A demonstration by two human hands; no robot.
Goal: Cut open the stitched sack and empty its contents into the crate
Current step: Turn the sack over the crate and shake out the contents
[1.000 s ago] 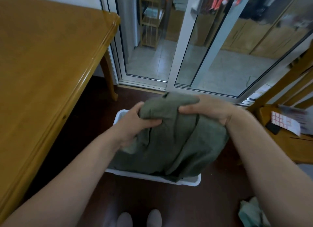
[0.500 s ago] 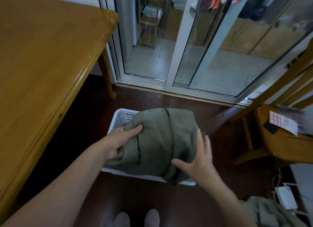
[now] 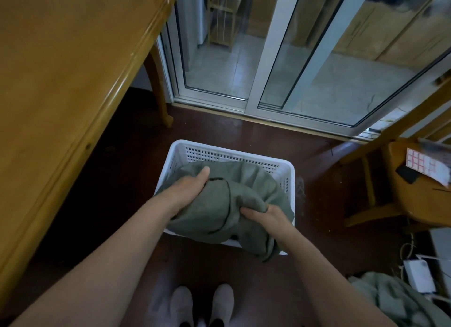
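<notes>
A grey-green cloth sack (image 3: pixel 234 200) lies slumped in the white perforated plastic crate (image 3: pixel 234 156) on the dark floor in front of me. My left hand (image 3: pixel 188 192) grips the sack's left side, thumb on top, fingers tucked into a fold. My right hand (image 3: pixel 268 217) pinches a bunch of the fabric at the sack's near right corner, where the cloth hangs over the crate's front rim. A dark seam line runs down the sack's middle. What is inside the sack is hidden.
A wooden table (image 3: pixel 61 82) stands close on the left, its leg (image 3: pixel 158 82) near the glass sliding doors (image 3: pixel 280 58) behind the crate. A wooden chair (image 3: pixel 402 180) with papers stands right. More green cloth (image 3: pixel 390 300) and a white box (image 3: pixel 418 275) lie at bottom right. My feet (image 3: pixel 202 304) are just behind the crate.
The sack has come down from chest height into the crate. My right hand let go of its top, moved to the near right corner and closed on the fabric there.
</notes>
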